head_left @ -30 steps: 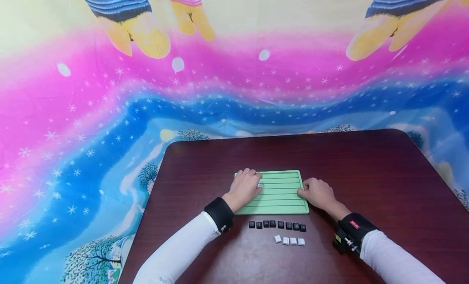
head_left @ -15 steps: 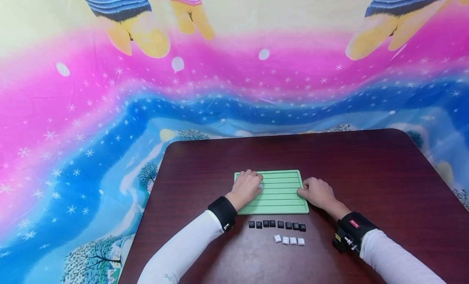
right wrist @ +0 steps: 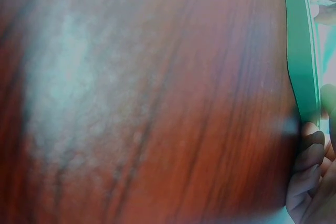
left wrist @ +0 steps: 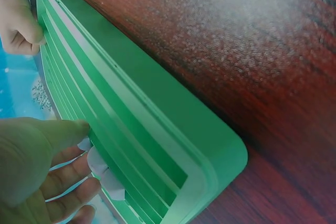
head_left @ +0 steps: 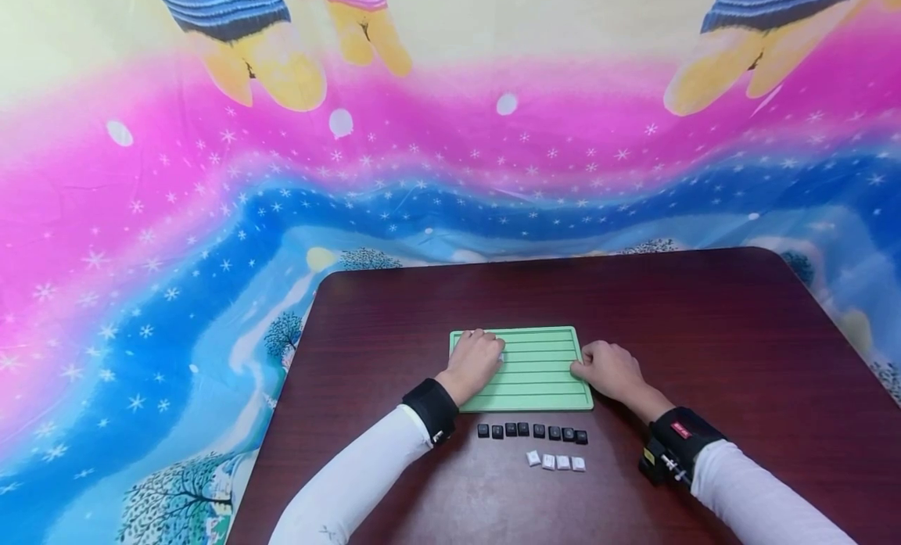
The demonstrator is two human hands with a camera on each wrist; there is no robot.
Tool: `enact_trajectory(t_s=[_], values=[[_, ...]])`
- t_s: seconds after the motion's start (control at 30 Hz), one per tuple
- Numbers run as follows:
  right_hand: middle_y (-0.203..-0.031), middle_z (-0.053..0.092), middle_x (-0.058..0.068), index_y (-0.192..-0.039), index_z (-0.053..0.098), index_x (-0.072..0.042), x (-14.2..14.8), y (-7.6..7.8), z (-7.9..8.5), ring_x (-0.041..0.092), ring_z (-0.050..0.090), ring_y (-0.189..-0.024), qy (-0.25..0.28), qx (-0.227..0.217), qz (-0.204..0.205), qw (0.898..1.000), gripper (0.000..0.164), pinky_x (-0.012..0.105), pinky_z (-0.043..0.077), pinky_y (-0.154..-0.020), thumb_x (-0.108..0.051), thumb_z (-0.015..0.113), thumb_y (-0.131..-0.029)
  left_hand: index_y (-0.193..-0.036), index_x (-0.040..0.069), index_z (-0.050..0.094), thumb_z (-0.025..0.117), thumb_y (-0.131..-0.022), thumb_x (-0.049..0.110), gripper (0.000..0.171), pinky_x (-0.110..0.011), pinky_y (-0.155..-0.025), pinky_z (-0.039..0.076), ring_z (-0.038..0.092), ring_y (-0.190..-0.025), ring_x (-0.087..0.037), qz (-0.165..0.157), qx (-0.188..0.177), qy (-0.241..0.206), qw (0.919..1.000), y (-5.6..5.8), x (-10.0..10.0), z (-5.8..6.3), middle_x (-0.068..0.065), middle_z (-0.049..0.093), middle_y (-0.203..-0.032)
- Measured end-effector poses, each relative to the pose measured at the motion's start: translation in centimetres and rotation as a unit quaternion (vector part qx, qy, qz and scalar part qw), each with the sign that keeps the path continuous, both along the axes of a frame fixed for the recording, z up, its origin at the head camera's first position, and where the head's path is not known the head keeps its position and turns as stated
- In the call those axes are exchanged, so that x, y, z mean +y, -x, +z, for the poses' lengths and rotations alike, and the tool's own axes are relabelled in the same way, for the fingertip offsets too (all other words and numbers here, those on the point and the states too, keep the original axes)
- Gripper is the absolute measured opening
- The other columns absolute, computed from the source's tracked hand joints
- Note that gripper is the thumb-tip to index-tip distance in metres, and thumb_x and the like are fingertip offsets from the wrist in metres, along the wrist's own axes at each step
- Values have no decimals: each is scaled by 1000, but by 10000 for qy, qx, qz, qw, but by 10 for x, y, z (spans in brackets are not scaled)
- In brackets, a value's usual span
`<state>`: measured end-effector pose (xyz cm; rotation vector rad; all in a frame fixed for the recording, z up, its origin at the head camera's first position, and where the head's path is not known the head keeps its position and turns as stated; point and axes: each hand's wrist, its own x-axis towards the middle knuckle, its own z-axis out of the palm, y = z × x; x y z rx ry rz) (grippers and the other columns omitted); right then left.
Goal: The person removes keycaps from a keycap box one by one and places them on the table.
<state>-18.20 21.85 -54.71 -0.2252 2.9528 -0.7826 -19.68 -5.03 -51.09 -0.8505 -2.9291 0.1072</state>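
A light green ridged tray (head_left: pixel 542 377) lies on the table. My left hand (head_left: pixel 477 361) is over its left part, thumb and fingers pinching a white keycap (left wrist: pixel 84 143) at one of the slots. Two more white keycaps (left wrist: pixel 110 182) sit in the tray by those fingers, as the left wrist view shows. At the tray's right edge, my right hand (head_left: pixel 614 371) grips the rim, thumb on top and fingers curled against the outer side. Between the tray and me, a row of several black keycaps (head_left: pixel 538 431) lies on the table, with several white keycaps (head_left: pixel 563 463) in front.
The dark reddish wooden table (head_left: pixel 394 318) has rounded far corners. A printed cloth backdrop (head_left: pixel 450 154) hangs behind it. Both wrists wear black straps (head_left: pixel 686 439).
My left hand has shifted very slightly right and toward me over the tray. The right hand, the tray and the loose keycaps look unchanged.
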Motion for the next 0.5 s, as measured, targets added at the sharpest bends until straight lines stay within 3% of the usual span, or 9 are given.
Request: enact_trajectory(t_s=[0.5], values=[[-54, 24, -8, -57, 33, -20, -1, -1, 2, 11, 21, -50, -35, -11, -46, 10000, 41, 25, 15, -50, -24, 63, -85, -102, 21, 76, 67, -94, 21, 12, -31, -79, 50, 65, -89, -15, -62, 122, 157, 9998, 0, 0, -2, 5, 75, -98]])
